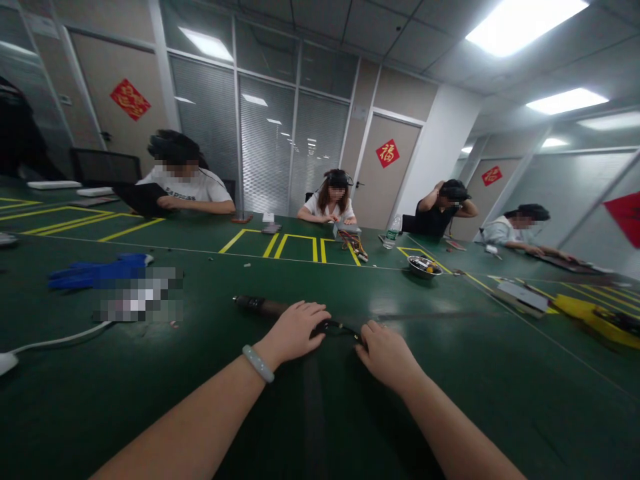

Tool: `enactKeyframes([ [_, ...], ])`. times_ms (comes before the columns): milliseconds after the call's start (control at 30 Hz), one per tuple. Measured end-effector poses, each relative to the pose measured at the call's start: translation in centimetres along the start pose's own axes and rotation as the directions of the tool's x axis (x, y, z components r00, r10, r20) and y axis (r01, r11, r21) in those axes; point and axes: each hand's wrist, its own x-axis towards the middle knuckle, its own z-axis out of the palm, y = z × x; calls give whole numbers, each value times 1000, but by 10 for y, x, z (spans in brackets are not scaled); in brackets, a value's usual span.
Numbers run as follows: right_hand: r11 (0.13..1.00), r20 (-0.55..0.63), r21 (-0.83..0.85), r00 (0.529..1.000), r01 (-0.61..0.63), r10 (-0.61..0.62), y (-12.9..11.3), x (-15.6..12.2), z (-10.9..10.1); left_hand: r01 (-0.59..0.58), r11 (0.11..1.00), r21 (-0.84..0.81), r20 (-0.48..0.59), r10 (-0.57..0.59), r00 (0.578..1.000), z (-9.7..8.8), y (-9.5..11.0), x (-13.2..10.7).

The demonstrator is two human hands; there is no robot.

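A dark, rod-shaped corded tool (pixel 257 305), resembling an electric screwdriver, lies on the green table with its metal tip pointing left. Over its rear end is my left hand (pixel 299 328), with a pale bangle on the wrist and the fingers curled round the tool. A black cable (pixel 341 325) runs from there across the short gap to my right hand (pixel 383 348). The fingers of that hand are closed on the cable, and they hide part of it.
Blue gloves (pixel 103 272) and a blurred-out power strip (pixel 145 293) with a white cord lie left. Beyond are yellow tape markings (pixel 297 237), a metal bowl (pixel 424 267) of small parts and a water bottle (pixel 393 233). Right are a white box (pixel 521 298) and yellow gloves (pixel 595 319). Several people sit opposite.
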Motion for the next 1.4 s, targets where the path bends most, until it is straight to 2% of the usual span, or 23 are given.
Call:
enactKeyframes([
  [133,989,10,-66,991,-131,132,-13,0,5,-5,1000,10,1,5,1000,5,9,6],
  [333,975,23,-148,985,-166,171,-23,-1,1,3,1000,11,7,-3,1000,4,8,7],
  [433,969,7,-144,979,-200,204,-25,-3,-2,15,1000,9,13,-15,1000,3,10,7],
  [567,976,7,-122,983,-179,181,-27,-5,-8,41,999,21,23,-41,999,0,13,7],
  [667,982,-41,-72,985,-173,170,-21,-3,-7,44,999,21,12,-44,999,-2,15,7],
  [800,981,-101,36,976,-191,193,-3,3,6,46,999,22,8,-46,999,1,13,7],
  [933,965,-86,188,976,-183,202,11,9,17,90,995,46,-23,-89,996,6,8,7],
  [1067,946,-47,303,989,-117,138,5,9,17,163,982,94,-46,-160,986,6,-1,5],
  [1200,933,-105,360,992,-21,63,-4,8,15,114,988,102,-16,-112,994,1,-4,3],
  [1400,904,-120,424,986,-54,115,-7,7,16,39,997,61,34,-41,999,-6,6,-1],
])
